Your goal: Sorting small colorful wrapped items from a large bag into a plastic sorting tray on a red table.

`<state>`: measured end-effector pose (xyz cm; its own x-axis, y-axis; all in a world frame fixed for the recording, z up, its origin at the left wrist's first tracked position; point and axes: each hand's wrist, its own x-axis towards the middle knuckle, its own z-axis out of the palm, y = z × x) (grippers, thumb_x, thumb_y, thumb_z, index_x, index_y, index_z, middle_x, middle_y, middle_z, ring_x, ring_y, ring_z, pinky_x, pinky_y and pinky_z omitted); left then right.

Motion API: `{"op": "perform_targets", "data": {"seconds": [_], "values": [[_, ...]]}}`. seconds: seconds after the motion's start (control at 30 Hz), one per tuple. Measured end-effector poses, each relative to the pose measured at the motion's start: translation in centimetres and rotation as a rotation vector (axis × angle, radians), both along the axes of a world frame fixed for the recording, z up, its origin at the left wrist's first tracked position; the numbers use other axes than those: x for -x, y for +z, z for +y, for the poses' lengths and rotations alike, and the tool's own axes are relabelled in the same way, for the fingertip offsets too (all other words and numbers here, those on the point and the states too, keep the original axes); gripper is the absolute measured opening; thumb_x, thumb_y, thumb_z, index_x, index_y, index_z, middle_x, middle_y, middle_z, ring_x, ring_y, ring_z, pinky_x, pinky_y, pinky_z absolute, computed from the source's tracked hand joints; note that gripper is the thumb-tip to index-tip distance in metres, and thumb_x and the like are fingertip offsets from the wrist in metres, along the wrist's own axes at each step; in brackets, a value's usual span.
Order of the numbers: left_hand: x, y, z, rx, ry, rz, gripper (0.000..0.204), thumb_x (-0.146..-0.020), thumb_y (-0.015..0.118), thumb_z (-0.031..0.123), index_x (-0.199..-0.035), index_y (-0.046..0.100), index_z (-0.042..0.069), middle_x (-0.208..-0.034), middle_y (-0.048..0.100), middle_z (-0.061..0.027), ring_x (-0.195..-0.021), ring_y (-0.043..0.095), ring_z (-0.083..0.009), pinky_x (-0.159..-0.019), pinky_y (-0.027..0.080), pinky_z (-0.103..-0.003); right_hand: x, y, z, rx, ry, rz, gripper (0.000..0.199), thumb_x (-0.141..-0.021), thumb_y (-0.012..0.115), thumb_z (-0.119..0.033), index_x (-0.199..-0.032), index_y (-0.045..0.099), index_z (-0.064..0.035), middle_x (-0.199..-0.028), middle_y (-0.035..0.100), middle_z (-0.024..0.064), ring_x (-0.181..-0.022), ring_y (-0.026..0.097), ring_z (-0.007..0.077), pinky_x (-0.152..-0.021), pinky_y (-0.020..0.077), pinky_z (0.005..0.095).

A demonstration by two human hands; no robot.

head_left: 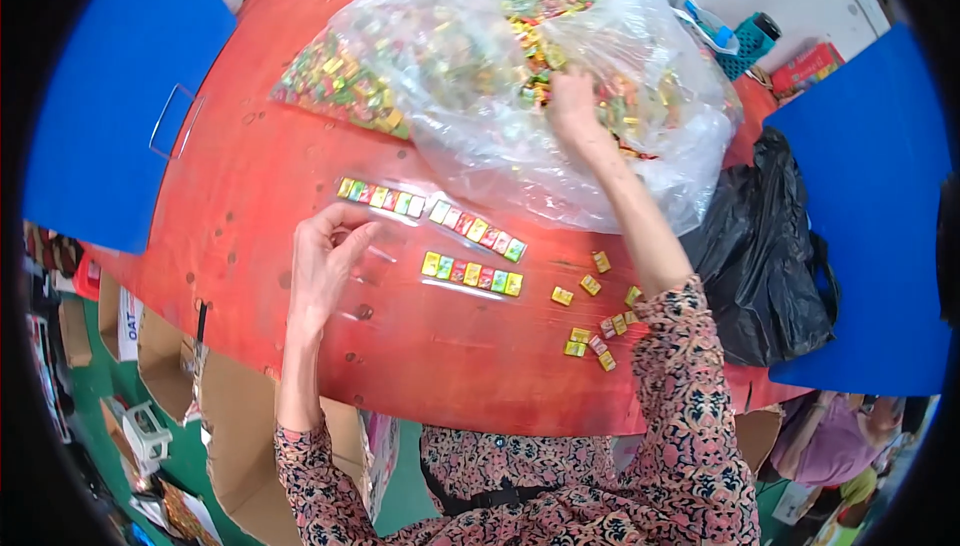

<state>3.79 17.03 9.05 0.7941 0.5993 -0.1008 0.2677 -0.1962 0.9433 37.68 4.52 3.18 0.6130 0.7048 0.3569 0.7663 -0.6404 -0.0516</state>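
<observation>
My left hand [325, 251] hovers over the red table, its thumb and forefinger curved and apart, with nothing visible between them. Just beyond its fingertips lies a row of small wrapped sweets [380, 198] in a clear plastic holder. To the right are a second, slanted row [478, 229] and a third row [472, 274], in mixed yellow, green, red and white. My right hand [573, 101] reaches into a large clear plastic bag [455, 111] heaped with the same sweets. Its fingertips are down among them, blurred and partly hidden.
Loose sweets [590, 286] are scattered on the red table [250, 246] by my right forearm. A black plastic bag [765, 256] sits at the right. Blue panels [120, 86] flank both sides. A teal basket [745, 46] stands far right; cardboard boxes [245, 446] are below left.
</observation>
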Motion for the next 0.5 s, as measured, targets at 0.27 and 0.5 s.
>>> {"op": "perform_targets", "data": {"seconds": [0.27,0.5], "values": [[-19.5,1.8,-1.7,0.850,-0.282,-0.307,0.018,-0.084,0.060,0.014,-0.088,0.060,-0.003,-0.078,0.063,-0.0098,-0.053,0.049,-0.0057,-0.045,0.036,-0.019,2.4,1.2,-0.6,0.098,-0.155,0.056,0.024,-0.073,0.058,-0.007,-0.094,0.059,0.0039,-0.106,0.051,0.0223,-0.094,0.053,0.0357,-0.076,0.0479,0.0475],[-32.8,-8.7,-2.5,-0.710,-0.224,-0.273,0.024,-0.078,0.051,0.011,-0.098,0.061,0.001,-0.094,0.062,-0.0134,-0.091,0.058,-0.0257,-0.081,0.045,-0.036,-0.9,-3.8,-0.3,0.021,-0.266,0.038,0.023,-0.076,0.051,-0.017,-0.086,0.068,-0.0059,-0.083,0.064,0.0184,-0.088,0.060,0.0326,-0.091,0.0270,0.0701]]}}
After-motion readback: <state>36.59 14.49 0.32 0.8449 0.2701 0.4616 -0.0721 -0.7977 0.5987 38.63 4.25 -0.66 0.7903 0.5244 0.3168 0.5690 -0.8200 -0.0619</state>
